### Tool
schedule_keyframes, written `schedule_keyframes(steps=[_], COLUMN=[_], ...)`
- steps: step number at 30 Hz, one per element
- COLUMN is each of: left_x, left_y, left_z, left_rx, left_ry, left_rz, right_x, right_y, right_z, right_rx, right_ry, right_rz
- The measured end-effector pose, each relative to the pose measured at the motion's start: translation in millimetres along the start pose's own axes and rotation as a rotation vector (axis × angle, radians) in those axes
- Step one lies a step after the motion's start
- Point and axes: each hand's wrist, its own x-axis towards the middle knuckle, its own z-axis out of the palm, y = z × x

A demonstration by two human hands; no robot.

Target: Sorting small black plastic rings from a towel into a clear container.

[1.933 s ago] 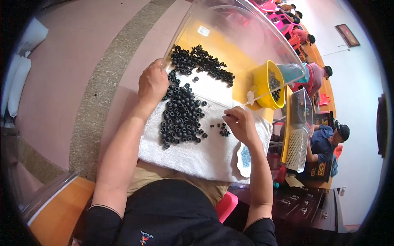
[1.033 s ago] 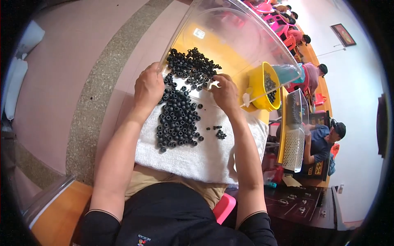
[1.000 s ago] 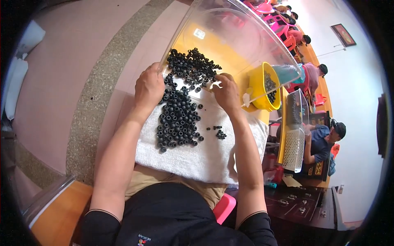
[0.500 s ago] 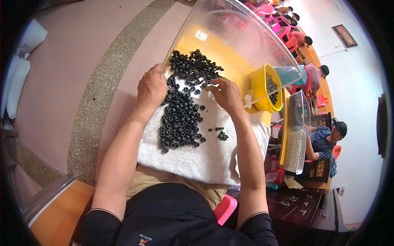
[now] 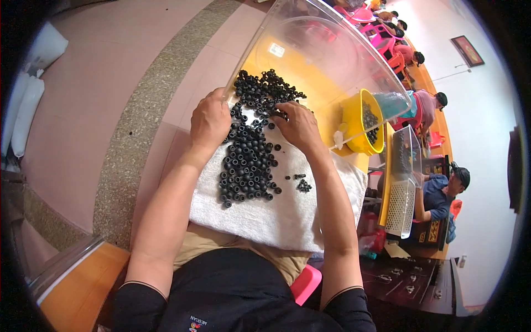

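A clear plastic bin is tilted toward me, its lower end over a white towel on my lap. My left hand is closed on the bin's left edge. Inside lies a heap of small black parts. My right hand is at the near side of this heap, fingers curled; dark bits show between thumb and fingertips, but what they pinch is unclear. On the towel between my forearms spreads a pile of round black caps with holes. A small cluster of black pieces lies apart to its right.
A yellow basket with dark parts stands right of the bin. Farther right are a white perforated basket and a person in a dark blue shirt. More people sit on pink chairs behind. White sacks stand far left.
My right hand has shifted slightly left, its fingers curling in closer to the black parts. My left hand still holds the bin's edge. The whole view has shifted slightly.
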Motion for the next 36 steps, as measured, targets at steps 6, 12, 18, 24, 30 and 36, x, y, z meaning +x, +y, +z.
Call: schedule_keyframes(steps=[6, 12, 18, 24, 30, 36], left_x=[1, 3, 2, -2, -1, 3], left_y=[0, 2, 0, 2, -2, 0], left_z=[2, 0, 3, 0, 5, 4], left_rx=[0.017, -0.001, 0.037, 0.024, 0.043, 0.045], left_ry=[0.016, 0.006, 0.017, 0.024, 0.043, 0.043], left_rz=[0.009, -0.007, 0.006, 0.001, 0.024, -0.011], right_x=[11, 21, 22, 21, 13, -8], right_y=[-7, -14, -19, -14, -8, 10], right_z=[2, 2, -2, 3, 2, -9], right_rx=[-0.007, -0.011, -0.054, -0.1, 0.047, 0.18], right_ry=[-0.018, -0.053, -0.111, -0.111, 0.083, 0.16], right_rz=[-0.039, 0.03, 0.038, 0.019, -0.039, -0.005])
